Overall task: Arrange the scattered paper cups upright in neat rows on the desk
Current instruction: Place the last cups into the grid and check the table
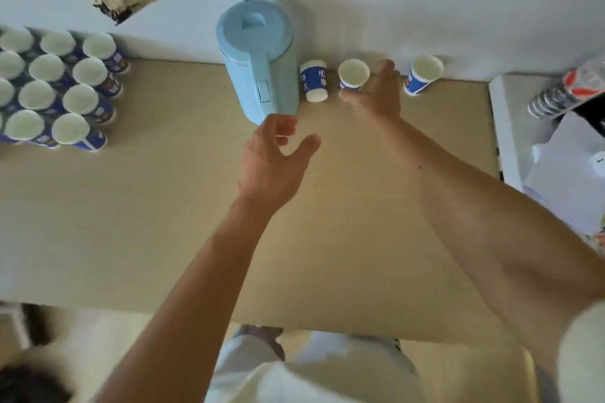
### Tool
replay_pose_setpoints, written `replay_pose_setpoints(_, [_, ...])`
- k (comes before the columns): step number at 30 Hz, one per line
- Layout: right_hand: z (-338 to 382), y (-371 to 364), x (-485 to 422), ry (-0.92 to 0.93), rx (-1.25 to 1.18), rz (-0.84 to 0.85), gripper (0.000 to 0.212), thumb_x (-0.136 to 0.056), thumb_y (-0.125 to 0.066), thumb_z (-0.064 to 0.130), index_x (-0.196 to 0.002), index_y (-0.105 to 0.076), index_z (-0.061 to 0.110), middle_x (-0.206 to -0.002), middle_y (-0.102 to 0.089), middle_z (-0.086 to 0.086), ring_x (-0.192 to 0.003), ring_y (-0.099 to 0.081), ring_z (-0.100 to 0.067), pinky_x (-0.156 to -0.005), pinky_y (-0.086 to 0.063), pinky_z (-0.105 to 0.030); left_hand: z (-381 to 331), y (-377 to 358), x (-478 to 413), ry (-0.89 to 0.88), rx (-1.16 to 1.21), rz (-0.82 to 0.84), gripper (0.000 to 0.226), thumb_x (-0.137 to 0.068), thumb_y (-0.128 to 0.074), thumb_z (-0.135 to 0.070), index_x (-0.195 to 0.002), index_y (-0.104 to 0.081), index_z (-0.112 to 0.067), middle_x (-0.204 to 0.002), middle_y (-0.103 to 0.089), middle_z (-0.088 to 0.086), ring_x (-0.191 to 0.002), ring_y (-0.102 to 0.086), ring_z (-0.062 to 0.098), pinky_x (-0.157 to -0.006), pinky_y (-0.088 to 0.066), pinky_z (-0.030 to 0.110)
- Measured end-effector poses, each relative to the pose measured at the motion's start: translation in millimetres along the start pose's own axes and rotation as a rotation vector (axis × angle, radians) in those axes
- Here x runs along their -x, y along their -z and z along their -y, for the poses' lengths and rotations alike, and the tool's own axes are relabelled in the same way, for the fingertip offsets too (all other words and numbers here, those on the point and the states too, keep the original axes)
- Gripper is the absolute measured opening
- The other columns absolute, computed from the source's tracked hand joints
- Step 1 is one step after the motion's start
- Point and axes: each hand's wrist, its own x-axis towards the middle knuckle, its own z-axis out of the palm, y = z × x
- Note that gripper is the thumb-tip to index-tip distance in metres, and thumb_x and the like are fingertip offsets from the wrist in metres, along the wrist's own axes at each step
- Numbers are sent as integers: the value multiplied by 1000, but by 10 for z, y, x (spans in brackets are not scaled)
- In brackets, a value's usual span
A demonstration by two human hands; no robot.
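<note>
Several blue-and-white paper cups (80,98) stand upright in tight rows at the desk's left. Three more sit along the back edge. One cup (313,82) beside the kettle shows no mouth. A middle cup (353,75) and a right cup (424,73) stand mouth up. My right hand (376,98) reaches in just right of the middle cup, fingers spread, with the thumb at the cup's base. My left hand (275,154) hovers over the desk in front of the kettle, fingers loosely curled and holding nothing.
A light-blue electric kettle (258,59) stands at the back centre, left of the three cups. A white box (504,127) and a sleeve of stacked cups (563,91) lie at the right. The beige desk top (131,206) has bare surface in front.
</note>
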Motion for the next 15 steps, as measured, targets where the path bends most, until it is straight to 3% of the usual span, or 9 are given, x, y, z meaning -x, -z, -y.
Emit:
replay_pose_setpoints(6, [-117, -365, -521, 10, 199, 105, 97, -72, -84, 46, -146, -32, 11, -142, -41, -10, -134, -48, -30, -100, -49, -45, 92, -143, -46, 96, -17, -20, 38, -87, -74, -40, -120, -63, -25, -116, -67, -12, -109, -64, 9, -95, -53, 37])
replay_pose_setpoints(11, [-150, -543, -729, 56, 273, 81, 102, -74, -83, 50, -151, -29, 13, -146, -39, -10, -136, -45, -31, -102, -46, -47, 148, -221, -29, 127, -35, -37, 37, -87, -74, -42, -120, -63, -28, -116, -66, -16, -110, -63, 5, -95, -55, 39])
replay_pose_setpoints(15, [-150, -629, -852, 77, 254, 21, 87, -83, -75, 48, -149, -32, 12, -145, -43, -8, -134, -48, -31, -100, -48, -49, 190, -289, -28, 147, -36, -43, 38, -86, -73, -43, -120, -62, -29, -117, -66, -16, -112, -62, 5, -94, -55, 40])
